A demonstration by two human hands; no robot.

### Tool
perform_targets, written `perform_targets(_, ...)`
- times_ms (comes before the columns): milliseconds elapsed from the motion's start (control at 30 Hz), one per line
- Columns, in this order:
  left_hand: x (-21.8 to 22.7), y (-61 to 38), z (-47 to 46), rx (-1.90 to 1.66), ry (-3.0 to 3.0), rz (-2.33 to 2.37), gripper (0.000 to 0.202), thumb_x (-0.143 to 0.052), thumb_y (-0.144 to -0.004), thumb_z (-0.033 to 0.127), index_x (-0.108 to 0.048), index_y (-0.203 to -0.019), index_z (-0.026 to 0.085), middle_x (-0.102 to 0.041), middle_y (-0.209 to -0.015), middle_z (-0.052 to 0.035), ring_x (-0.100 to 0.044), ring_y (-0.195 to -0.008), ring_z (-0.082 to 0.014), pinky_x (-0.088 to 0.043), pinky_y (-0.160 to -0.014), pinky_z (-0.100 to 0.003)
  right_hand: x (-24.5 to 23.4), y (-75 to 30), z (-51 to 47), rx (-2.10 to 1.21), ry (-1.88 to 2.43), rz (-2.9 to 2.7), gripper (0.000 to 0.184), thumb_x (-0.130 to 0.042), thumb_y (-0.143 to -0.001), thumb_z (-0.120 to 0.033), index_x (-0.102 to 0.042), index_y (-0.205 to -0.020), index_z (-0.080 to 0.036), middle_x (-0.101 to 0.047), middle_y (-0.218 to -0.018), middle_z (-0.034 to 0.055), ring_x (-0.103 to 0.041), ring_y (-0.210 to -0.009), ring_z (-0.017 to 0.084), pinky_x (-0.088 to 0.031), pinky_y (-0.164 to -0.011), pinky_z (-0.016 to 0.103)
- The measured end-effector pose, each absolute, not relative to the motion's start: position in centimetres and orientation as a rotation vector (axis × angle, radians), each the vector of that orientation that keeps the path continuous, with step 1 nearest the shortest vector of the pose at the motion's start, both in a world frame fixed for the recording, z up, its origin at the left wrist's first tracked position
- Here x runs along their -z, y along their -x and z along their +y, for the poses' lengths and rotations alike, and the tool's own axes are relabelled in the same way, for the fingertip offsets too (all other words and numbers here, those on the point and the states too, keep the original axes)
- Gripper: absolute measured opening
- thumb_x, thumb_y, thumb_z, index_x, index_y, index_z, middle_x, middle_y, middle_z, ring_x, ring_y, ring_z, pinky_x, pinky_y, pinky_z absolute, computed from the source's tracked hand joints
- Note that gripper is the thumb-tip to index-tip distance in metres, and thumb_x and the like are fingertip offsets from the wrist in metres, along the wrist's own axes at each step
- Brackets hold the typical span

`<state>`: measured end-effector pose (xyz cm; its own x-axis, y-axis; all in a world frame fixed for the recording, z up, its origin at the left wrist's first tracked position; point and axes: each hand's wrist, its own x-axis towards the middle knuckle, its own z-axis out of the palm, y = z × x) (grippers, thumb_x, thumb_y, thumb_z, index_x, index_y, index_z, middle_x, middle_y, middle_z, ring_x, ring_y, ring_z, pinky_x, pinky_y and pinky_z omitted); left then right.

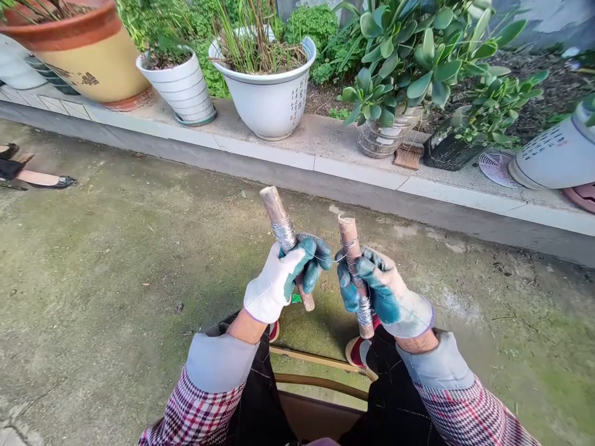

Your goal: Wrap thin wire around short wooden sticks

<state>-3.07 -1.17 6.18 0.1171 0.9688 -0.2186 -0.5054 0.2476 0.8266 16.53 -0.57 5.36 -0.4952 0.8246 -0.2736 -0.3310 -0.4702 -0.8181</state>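
Observation:
I wear white gloves with teal palms. My left hand (290,272) is closed round a short wooden stick (279,220) with thin silver wire (283,233) wound near its top. My right hand (376,288) grips a second wooden stick (349,238) that also carries a wire winding, showing below the fingers. Both sticks stand roughly upright, a hand's width apart. A fine strand of wire runs between them at finger height. My plaid sleeves and dark trousers show at the bottom.
A low concrete ledge (297,158) crosses the back, carrying a tan pot (88,52), two white pots (181,87) (272,93) and leafy plants (409,56). Mossy concrete ground lies all around. Another person's foot in a dark shoe (51,181) is at far left. A wooden stool frame (320,371) sits between my knees.

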Motion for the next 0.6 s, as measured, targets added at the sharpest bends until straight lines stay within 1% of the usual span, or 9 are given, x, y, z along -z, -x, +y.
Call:
perform_targets(67, -6.3, 3.0, -1.2, -1.219, -0.646, 0.86, 0.039, -0.071, -0.081, 0.053, -0.064, -0.079, 0.014, -0.069, -0.071, -0.0028, -0.046, -0.038, -0.0053, -0.036, -0.034, -0.018, -5.9, -16.5, -0.8, -1.985, 0.953, -0.967, 0.029, -0.073, -0.088, -0.045, -0.066, -0.093, -0.018, -0.067, -0.074, 0.0005, -0.061, -0.043, 0.013, -0.047, -0.034, 0.023)
perform_targets(100, -6.3, 3.1, -1.3, -1.211, -0.643, 0.841, 0.037, -0.072, -0.081, 0.05, -0.066, -0.082, 0.014, -0.068, -0.07, -0.002, -0.046, -0.039, -0.0052, -0.035, -0.034, -0.018, -6.2, -16.3, -0.8, -1.96, 0.995, -0.988, 0.03, -0.074, -0.087, -0.046, -0.066, -0.093, -0.018, -0.068, -0.074, 0.0006, -0.061, -0.043, 0.013, -0.046, -0.033, 0.022)
perform_targets(167, -6.3, 3.3, -1.6, -1.182, -0.642, 0.763, 0.029, -0.075, -0.08, 0.04, -0.069, -0.093, 0.015, -0.067, -0.07, -0.0004, -0.046, -0.039, -0.005, -0.035, -0.034, -0.017, -6.9, -15.9, -0.9, -1.885, 1.101, -1.018, 0.033, -0.078, -0.083, -0.047, -0.065, -0.093, -0.018, -0.068, -0.074, 0.0008, -0.061, -0.044, 0.013, -0.043, -0.031, 0.021)
perform_targets(233, -6.3, 3.6, -2.0, -1.157, -0.656, 0.649, 0.03, -0.076, -0.078, 0.032, -0.07, -0.105, 0.018, -0.067, -0.074, 0.0003, -0.045, -0.04, -0.0044, -0.037, -0.036, -0.016, -7.4, -15.4, -0.9, -1.81, 1.204, -1.04, 0.035, -0.079, -0.081, -0.049, -0.064, -0.09, -0.018, -0.067, -0.07, 0.0003, -0.06, -0.045, 0.013, -0.041, -0.032, 0.02)
perform_targets(300, -6.2, 4.0, -2.3, -1.133, -0.688, 0.549, 0.031, -0.076, -0.078, 0.03, -0.071, -0.107, 0.02, -0.069, -0.079, -0.0006, -0.045, -0.042, -0.004, -0.04, -0.038, -0.017, -7.6, -15.0, -1.0, -1.744, 1.269, -1.059, 0.034, -0.078, -0.082, -0.048, -0.062, -0.085, -0.018, -0.064, -0.066, -0.0008, -0.058, -0.047, 0.011, -0.039, -0.034, 0.02)
perform_targets(433, -6.9, 4.1, -2.4, -0.988, -0.896, 0.614, 0.024, -0.082, -0.074, 0.03, -0.076, -0.096, 0.021, -0.069, -0.084, -0.0034, -0.051, -0.052, -0.0076, -0.047, -0.048, -0.023, -6.8, -14.9, -1.0, -1.6, 1.247, -1.141, 0.026, -0.077, -0.084, -0.042, -0.063, -0.084, -0.02, -0.06, -0.067, -0.0021, -0.052, -0.054, 0.01, -0.043, -0.045, 0.023)
perform_targets(533, -8.3, 3.9, -2.0, -0.882, -1.123, 0.762, 0.015, -0.084, -0.072, 0.03, -0.079, -0.083, 0.021, -0.069, -0.088, -0.0076, -0.062, -0.072, -0.0166, -0.055, -0.068, -0.031, -5.9, -15.2, -0.9, -1.485, 1.219, -1.232, 0.019, -0.075, -0.085, -0.036, -0.065, -0.086, -0.021, -0.062, -0.074, -0.001, -0.051, -0.061, 0.012, -0.045, -0.052, 0.025)
perform_targets(567, -8.7, 3.8, -1.9, -0.868, -1.162, 0.789, 0.013, -0.083, -0.073, 0.032, -0.079, -0.079, 0.022, -0.069, -0.089, -0.0084, -0.064, -0.077, -0.0188, -0.056, -0.071, -0.032, -5.7, -15.3, -0.8, -1.441, 1.225, -1.259, 0.016, -0.075, -0.085, -0.034, -0.066, -0.087, -0.021, -0.062, -0.076, -0.0008, -0.052, -0.063, 0.012, -0.045, -0.053, 0.026)
perform_targets(600, -8.9, 3.7, -1.9, -0.859, -1.171, 0.8, 0.014, -0.082, -0.074, 0.034, -0.079, -0.078, 0.022, -0.069, -0.09, -0.0088, -0.064, -0.078, -0.0193, -0.056, -0.071, -0.033, -5.6, -15.4, -0.8, -1.4, 1.235, -1.286, 0.014, -0.074, -0.085, -0.033, -0.066, -0.089, -0.021, -0.062, -0.077, -0.0011, -0.052, -0.064, 0.013, -0.045, -0.054, 0.026)
